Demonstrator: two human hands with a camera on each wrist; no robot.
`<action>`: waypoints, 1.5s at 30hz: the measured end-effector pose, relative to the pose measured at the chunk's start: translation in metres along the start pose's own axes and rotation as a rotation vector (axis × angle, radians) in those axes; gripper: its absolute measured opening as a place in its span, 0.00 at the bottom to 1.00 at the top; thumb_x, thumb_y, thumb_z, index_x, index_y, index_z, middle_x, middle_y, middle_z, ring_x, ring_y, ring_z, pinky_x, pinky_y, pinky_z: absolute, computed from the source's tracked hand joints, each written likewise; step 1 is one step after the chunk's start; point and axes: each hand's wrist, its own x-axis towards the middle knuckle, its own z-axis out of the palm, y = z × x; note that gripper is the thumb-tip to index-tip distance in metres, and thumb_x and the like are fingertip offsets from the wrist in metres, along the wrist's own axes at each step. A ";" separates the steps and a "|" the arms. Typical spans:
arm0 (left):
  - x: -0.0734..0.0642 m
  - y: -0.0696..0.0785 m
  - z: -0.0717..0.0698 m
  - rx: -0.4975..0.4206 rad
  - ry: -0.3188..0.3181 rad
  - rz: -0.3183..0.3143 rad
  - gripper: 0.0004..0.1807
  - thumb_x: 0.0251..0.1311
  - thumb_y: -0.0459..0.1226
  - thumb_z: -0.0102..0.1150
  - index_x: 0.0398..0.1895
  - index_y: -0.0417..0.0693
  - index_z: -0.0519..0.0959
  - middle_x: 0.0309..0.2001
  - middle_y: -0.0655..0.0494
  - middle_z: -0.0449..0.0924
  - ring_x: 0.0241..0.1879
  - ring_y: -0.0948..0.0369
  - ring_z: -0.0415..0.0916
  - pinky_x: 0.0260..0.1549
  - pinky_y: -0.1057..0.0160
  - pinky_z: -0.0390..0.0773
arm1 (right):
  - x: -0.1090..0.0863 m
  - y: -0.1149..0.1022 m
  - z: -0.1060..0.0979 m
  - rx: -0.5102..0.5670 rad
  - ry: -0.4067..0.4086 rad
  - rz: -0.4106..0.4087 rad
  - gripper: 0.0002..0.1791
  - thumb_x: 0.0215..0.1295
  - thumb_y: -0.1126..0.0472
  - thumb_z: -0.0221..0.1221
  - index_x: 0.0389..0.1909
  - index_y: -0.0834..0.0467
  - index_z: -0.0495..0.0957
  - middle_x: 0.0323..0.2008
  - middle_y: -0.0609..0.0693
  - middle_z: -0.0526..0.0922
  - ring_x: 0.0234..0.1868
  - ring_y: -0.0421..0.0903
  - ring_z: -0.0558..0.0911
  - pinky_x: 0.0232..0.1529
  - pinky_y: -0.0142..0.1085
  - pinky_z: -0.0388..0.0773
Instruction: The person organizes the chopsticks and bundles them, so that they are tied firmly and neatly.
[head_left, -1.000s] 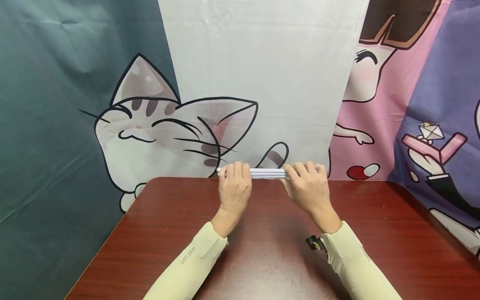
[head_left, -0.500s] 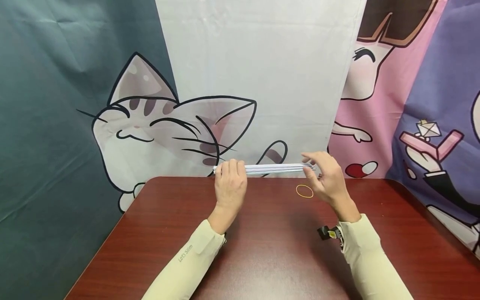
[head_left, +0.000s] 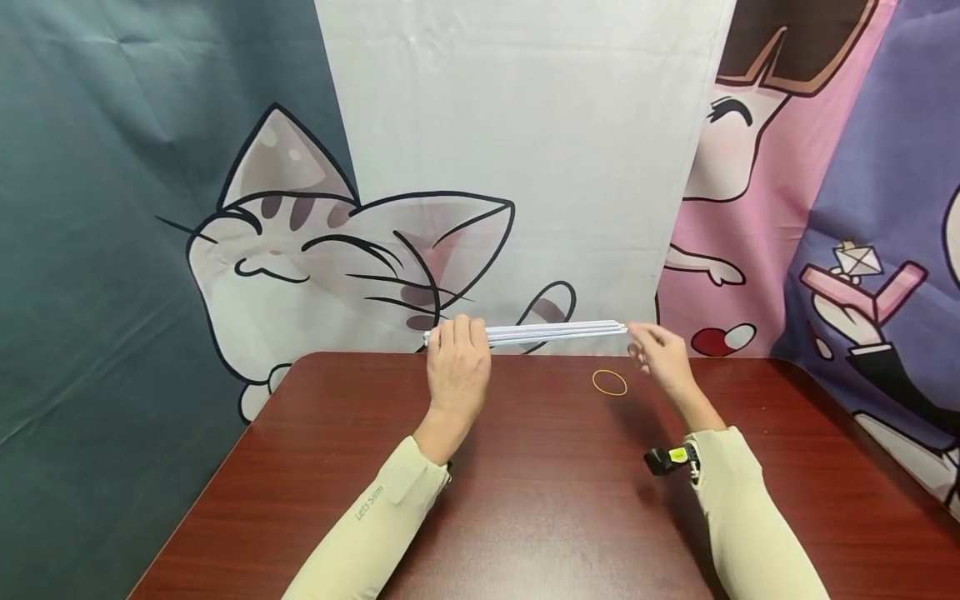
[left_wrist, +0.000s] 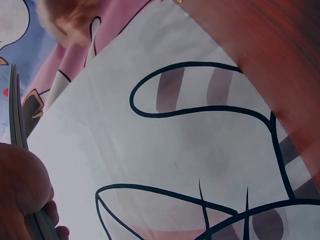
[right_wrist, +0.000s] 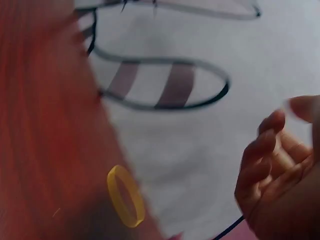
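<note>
My left hand (head_left: 459, 367) grips the left part of a bundle of thin, whitish straight sticks (head_left: 555, 331), held level above the far table edge. In the left wrist view the sticks (left_wrist: 16, 110) stick out past the hand. My right hand (head_left: 663, 358) is at the bundle's right end, its fingertips close to the stick tips. Seen from the right wrist, that hand (right_wrist: 280, 185) has loosely curled fingers and a gap below the thumb, with no stick visible in it. A yellow rubber band (head_left: 611, 394) lies on the table beneath the right end.
The reddish-brown wooden table (head_left: 525, 517) reaches back to a printed cloth backdrop (head_left: 525, 108) with a cartoon cat. A small black camera (head_left: 660, 461) sits at the right wrist.
My right hand let go of the bundle and moved right to its end. The rubber band appeared on the table. The bundle's right end rose slightly; the left hand kept its grip.
</note>
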 end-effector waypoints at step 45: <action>-0.003 0.003 0.000 -0.042 -0.086 0.016 0.06 0.64 0.30 0.46 0.30 0.44 0.71 0.28 0.50 0.67 0.30 0.52 0.68 0.37 0.58 0.67 | 0.006 0.059 -0.017 0.328 0.042 0.332 0.02 0.71 0.68 0.51 0.39 0.61 0.73 0.26 0.45 0.87 0.30 0.38 0.86 0.36 0.31 0.82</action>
